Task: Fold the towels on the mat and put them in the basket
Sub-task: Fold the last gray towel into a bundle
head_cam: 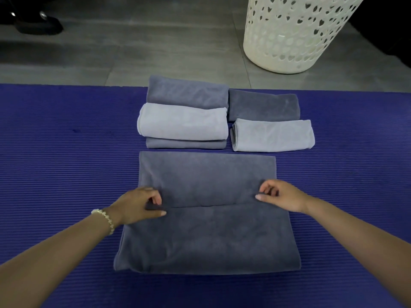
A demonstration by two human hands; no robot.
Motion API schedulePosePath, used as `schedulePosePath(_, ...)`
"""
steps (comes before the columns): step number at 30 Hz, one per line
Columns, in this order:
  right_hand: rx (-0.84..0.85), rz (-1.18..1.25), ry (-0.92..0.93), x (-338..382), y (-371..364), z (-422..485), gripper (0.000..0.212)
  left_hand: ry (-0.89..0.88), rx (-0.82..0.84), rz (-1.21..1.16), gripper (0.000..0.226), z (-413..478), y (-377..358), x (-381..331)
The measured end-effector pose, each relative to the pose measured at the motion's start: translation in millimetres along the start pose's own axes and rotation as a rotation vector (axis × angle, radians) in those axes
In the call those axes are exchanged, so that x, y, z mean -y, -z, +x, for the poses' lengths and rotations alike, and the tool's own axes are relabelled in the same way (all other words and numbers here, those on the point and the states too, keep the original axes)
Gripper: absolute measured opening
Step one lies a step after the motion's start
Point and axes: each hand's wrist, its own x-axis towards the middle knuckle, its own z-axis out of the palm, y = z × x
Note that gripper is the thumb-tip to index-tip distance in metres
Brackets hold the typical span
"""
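From the head view, my left hand (142, 202) and right hand (277, 196) each pinch an end of the free edge of the dark grey terry towel (206, 236), which lies half-folded on the ribbed purple mat (55, 152). Five folded grey towels (184, 123) sit just beyond it (none in the white perforated plastic basket (287, 34) that I can see). If one pinch slips or lags, I judge the edge will land skewed.

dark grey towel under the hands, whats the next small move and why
Probably carry the pinched edge forward to the far edge. Both hands, left hand and right hand, grip the dark grey towel at its mid fold line, and it lies wider than the folded towels beyond.
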Motion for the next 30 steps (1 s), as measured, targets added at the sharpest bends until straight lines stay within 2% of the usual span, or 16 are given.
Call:
schedulePosePath(3,0.112,-0.077,-0.1,-11.6,3.9,-16.1,0.038,0.085,0.14,0.171,0.037,-5.1,9.0,-5.1)
schedulePosePath(5,0.194,-0.044,-0.156,-16.4,7.3,-24.2,0.035,0.15,0.258,0.166,0.031,-7.5,14.5,-7.0)
schedulePosePath(8,0.228,0.117,-0.19,-17.2,14.7,-35.1,0.024,0.244,0.407,-0.163,0.025,-19.9,27.2,-3.3)
schedulePosePath(11,0.24,0.434,-0.23,-14.0,23.1,-46.4,0.032,0.276,0.46,-0.592,0.041,-38.3,42.1,-1.4)
schedulePosePath(13,0.217,0.592,-0.211,-7.2,28.7,-48.3,0.059,0.257,0.336,-0.889,0.057,-44.3,50.0,-5.0)
schedulePosePath(15,0.065,0.703,-0.176,1.3,35.4,-40.8,0.078,0.266,0.129,-1.071,0.075,-38.7,58.2,-8.2)
schedulePosePath(16,-0.036,0.767,-0.163,5.4,38.2,-33.8,0.075,0.27,0.035,-1.106,0.072,-32.3,61.4,-8.8)
schedulePosePath(18,-0.195,0.89,-0.181,11.7,39.5,-19.4,0.051,0.304,-0.113,-1.104,0.05,-17.5,61.3,-11.3)
schedulePosePath(20,-0.213,0.892,-0.262,12.8,30.1,-7.6,0.038,0.411,-0.217,-1.062,0.038,-4.4,48.1,-11.5)
schedulePosePath(22,-0.195,0.813,-0.375,8.1,11.6,0.8,0.038,0.55,-0.288,-0.998,0.033,4.1,25.2,-9.7)
schedulePosePath(25,-0.364,0.735,-0.446,5.3,-8.6,6.3,0.029,0.663,-0.364,-0.842,0.036,8.6,4.6,-11.1)
schedulePosePath(27,-0.499,0.645,-0.366,7.2,-10.3,6.9,0.019,0.628,-0.444,-0.849,0.037,9.7,5.0,-14.1)
schedulePosePath(30,-0.618,0.494,-0.175,9.6,-2.6,4.3,0.021,0.437,-0.568,-0.853,0.031,10.2,7.8,-19.3)
